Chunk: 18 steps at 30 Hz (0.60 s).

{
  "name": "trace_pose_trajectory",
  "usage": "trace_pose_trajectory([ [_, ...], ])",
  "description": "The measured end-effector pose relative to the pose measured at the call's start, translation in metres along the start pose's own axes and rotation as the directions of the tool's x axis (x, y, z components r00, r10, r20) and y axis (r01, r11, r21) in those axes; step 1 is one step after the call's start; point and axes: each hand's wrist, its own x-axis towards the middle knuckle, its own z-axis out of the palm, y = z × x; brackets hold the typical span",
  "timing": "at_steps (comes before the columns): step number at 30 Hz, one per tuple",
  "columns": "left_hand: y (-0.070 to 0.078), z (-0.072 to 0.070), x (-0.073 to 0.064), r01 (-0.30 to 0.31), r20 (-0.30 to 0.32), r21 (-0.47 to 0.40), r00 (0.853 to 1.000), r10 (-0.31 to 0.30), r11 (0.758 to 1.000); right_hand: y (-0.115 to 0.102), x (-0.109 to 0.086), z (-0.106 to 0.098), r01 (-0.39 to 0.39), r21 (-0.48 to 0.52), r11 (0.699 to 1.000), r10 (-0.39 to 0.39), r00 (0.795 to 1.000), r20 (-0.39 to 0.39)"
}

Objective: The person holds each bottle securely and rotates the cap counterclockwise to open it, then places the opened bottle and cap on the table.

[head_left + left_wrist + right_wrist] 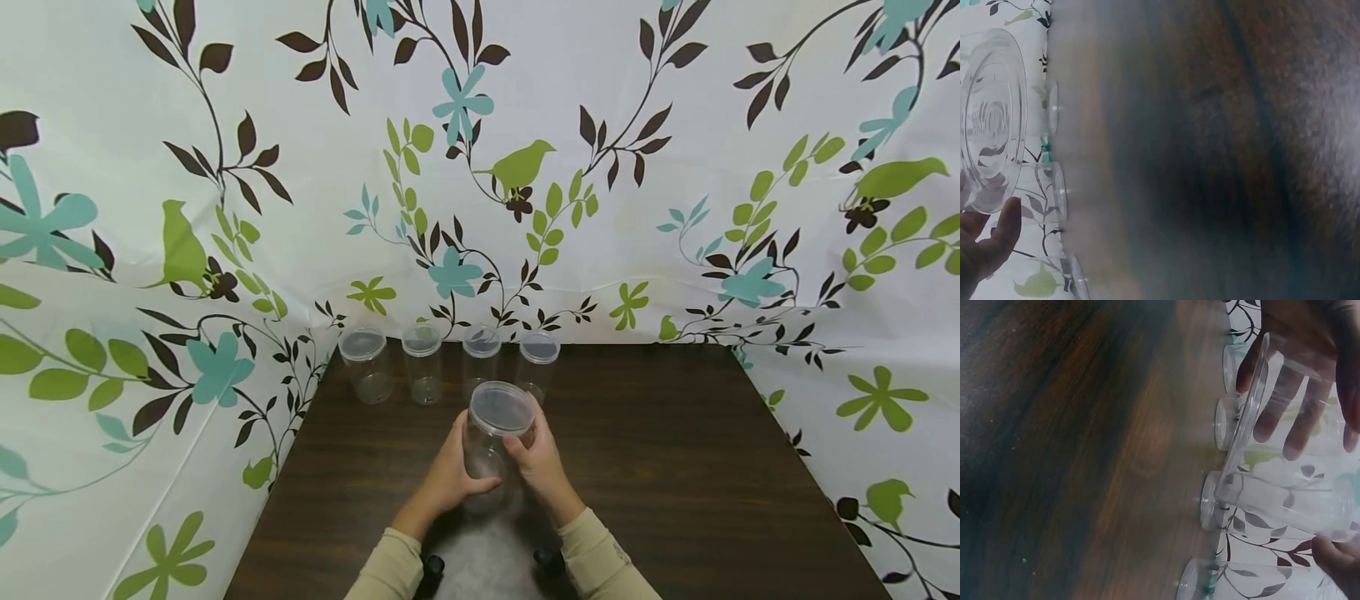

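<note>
A clear jar (482,454) with a translucent lid (501,408) is held up between both hands over the dark table. My left hand (446,475) grips the left side of its body, the thumb lying across the lower front. From the right, my right hand (546,467) holds the upper part, its thumb just under the lid's rim. The jar's round base (992,122) faces the left wrist camera, above the table surface. Through the clear wall in the right wrist view, the right fingers (1302,419) show spread along the far side.
Several similar lidded clear jars stand in a row along the table's back edge, from a wide one (367,367) at the left to one (538,358) behind the held jar. A patterned curtain (630,208) hangs behind and beside the wooden table (675,467).
</note>
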Motion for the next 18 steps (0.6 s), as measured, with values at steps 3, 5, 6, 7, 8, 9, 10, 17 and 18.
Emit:
trace_pose_trajectory([
  [3,0.003,-0.002,0.0,-0.001,0.013,0.029,1.0,0.001,1.0,0.0,0.0,0.0,0.009,0.001,1.0,-0.009,1.0,-0.017],
  [5,0.005,-0.005,0.0,0.003,0.036,0.036,0.999,-0.004,0.999,-0.001,0.001,-0.003,0.015,0.006,1.0,-0.014,1.0,-0.001],
  [6,0.006,-0.006,0.0,0.007,0.053,0.035,0.999,-0.009,0.999,-0.001,0.001,-0.005,0.016,0.013,1.0,-0.016,1.0,0.017],
  [7,0.007,-0.008,0.0,0.011,0.073,0.032,0.997,-0.013,0.999,-0.001,0.002,-0.008,0.02,0.014,1.0,-0.021,0.999,0.041],
  [8,0.009,-0.011,-0.001,0.008,0.092,0.029,0.996,-0.01,1.0,-0.002,0.002,-0.012,0.027,0.009,1.0,-0.028,0.997,0.068],
  [9,0.01,-0.013,-0.001,0.009,0.119,0.015,0.993,-0.01,1.0,-0.002,0.003,-0.016,0.036,0.013,0.999,-0.037,0.994,0.103],
  [10,0.011,-0.016,-0.001,0.01,0.147,0.004,0.989,-0.01,1.0,-0.003,0.004,-0.02,0.043,0.021,0.999,-0.046,0.989,0.144],
  [17,0.023,-0.029,-0.003,0.107,0.398,-0.154,0.917,-0.037,0.982,-0.005,0.011,-0.047,-0.009,0.215,0.977,-0.096,0.877,0.471],
  [18,0.025,-0.03,-0.003,0.121,0.431,-0.176,0.902,-0.034,0.977,-0.005,0.012,-0.05,-0.031,0.249,0.968,-0.104,0.853,0.511],
])
